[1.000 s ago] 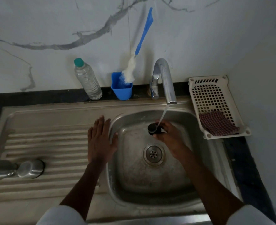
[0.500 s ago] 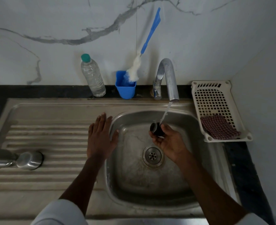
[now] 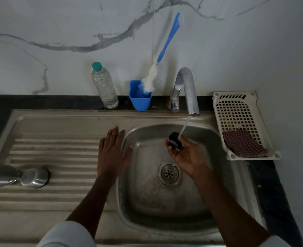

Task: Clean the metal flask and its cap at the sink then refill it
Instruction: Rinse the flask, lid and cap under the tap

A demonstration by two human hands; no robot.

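One hand point(image 3: 187, 155) holds cap point(image 3: 173, 140) mid-basin; other point(image 3: 112, 154) flat on sink point(image 3: 129, 207) rim.

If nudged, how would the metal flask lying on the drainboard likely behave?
The metal flask lies on its side and looks round, so it would probably roll. The drainboard ridges may check it. Smooth steel, probably slippery if wet.

flask point(image 3: 2, 175): body cut off by the left edge of the frame, only its neck end shows.
cap point(image 3: 174, 140): partly hidden by the fingers of the right hand point(image 3: 186, 155), blurred by water, details unreadable.
sleeves: cut off at the bottom edge.
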